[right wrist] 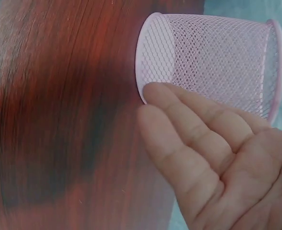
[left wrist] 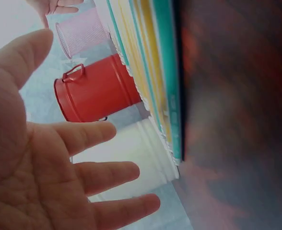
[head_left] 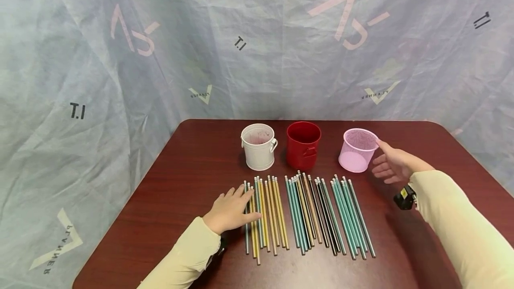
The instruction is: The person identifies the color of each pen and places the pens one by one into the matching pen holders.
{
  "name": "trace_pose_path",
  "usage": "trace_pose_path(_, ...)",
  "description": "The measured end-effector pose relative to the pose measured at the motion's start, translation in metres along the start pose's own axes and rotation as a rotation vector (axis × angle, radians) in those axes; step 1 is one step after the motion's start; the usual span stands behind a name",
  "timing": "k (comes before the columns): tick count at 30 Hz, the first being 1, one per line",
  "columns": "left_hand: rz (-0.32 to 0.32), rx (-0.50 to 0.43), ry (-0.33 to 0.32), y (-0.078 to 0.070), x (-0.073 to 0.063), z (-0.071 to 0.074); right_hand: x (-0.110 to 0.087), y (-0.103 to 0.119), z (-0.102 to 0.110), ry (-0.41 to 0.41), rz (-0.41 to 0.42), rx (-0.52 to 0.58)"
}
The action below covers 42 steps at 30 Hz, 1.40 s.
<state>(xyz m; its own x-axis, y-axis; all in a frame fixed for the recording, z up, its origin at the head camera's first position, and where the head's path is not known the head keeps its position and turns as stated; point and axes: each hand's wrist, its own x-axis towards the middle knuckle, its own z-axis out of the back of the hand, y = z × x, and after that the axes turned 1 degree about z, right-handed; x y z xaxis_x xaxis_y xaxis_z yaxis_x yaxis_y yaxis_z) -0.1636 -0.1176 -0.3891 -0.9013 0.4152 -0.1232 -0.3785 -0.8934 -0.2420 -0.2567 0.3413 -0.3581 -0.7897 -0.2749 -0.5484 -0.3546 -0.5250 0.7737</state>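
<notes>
My left hand point(head_left: 230, 210) is spread flat, palm down, over the left end of a row of pencils point(head_left: 282, 213), mostly gold with some teal. In the left wrist view its fingers point(left wrist: 107, 171) are straight and hold nothing. Beside a pink mesh pencil cup point(head_left: 356, 151) is my right hand point(head_left: 393, 164), its thumb at the cup's rim. The right wrist view has the fingers point(right wrist: 172, 139) gently bent, with the cup point(right wrist: 213, 52) behind them and nothing in their grasp.
A white bucket point(head_left: 260, 157) and a red bucket point(head_left: 299, 157) stand at the back, left of the mesh cup. More pencils lie in a mixed middle group point(head_left: 292, 211) and a teal right group point(head_left: 362, 217). Printed cloth point(head_left: 257, 75) hangs behind the brown table point(head_left: 180, 182).
</notes>
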Motion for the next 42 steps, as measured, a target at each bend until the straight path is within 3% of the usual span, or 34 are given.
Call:
trace_pose_path(10, 0.081, -0.025, -0.005, 0.010, 0.003, -0.007, 0.010, -0.018, -0.005, -0.034, 0.022, 0.072)
trace_pose_path(23, 0.100, -0.001, -0.023, 0.018, 0.010, -0.005, 0.018, -0.020, -0.004, -0.004, 0.024, 0.118)
trace_pose_path(30, 0.151, 0.014, -0.050, 0.021, 0.019, -0.001, 0.017, -0.018, 0.001, 0.008, 0.047, 0.097)
trace_pose_path(42, 0.196, 0.067, 0.091, 0.025, 0.037, 0.005, 0.009, -0.015, 0.001, 0.008, 0.043, 0.067)
